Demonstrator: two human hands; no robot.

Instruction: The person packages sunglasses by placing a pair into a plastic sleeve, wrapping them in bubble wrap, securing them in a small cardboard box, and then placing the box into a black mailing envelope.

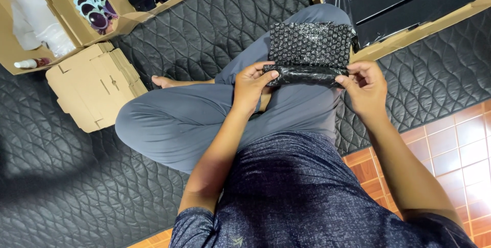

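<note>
Left hand (250, 85) and right hand (364, 87) each pinch one end of a rolled black bubble-wrap bundle (307, 53) over the lap, flattened cardboard boxes (94, 84) far left.

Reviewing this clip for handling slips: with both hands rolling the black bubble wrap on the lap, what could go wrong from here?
1. The left hand and right hand pinch only the ends of the rolled bubble wrap; the middle could loosen and unroll.
2. The unrolled part lies loose over the knee, with nothing flat under it, so it might slide off onto the quilted mat.
3. What is inside the roll is hidden, so uneven coverage could go unnoticed.
</note>
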